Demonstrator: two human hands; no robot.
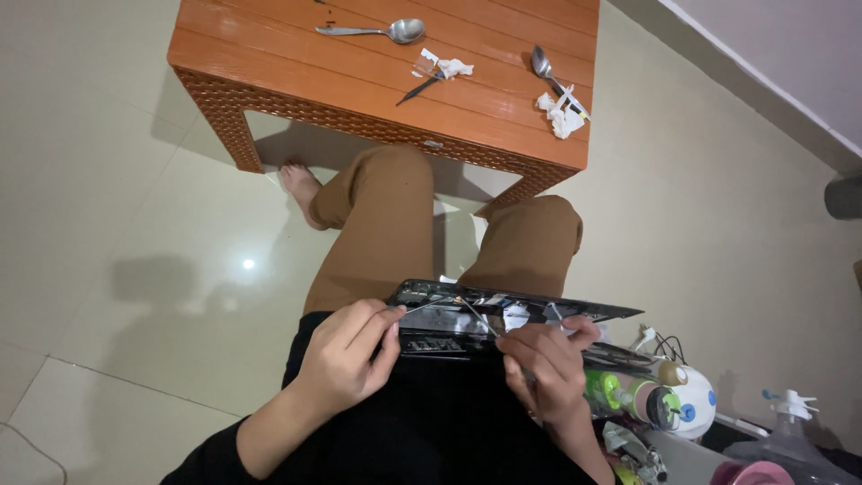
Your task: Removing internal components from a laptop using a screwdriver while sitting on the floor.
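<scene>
Hands over my lap, left hand (346, 355) pinching thin tweezers (429, 306), right hand (546, 359) clamped on opened black device (503, 314), orange table (269, 54) ahead.

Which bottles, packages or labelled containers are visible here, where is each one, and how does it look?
Green bottle: lying at the right, beside the right hand; bright green, rounded.
White round container: right of the green bottle; white with blue and red dots.
Clear spray bottle: far lower right on the floor; transparent, white pump top.
Pink container: bottom right edge; only its rim shows.
No screen or sign visible.
</scene>
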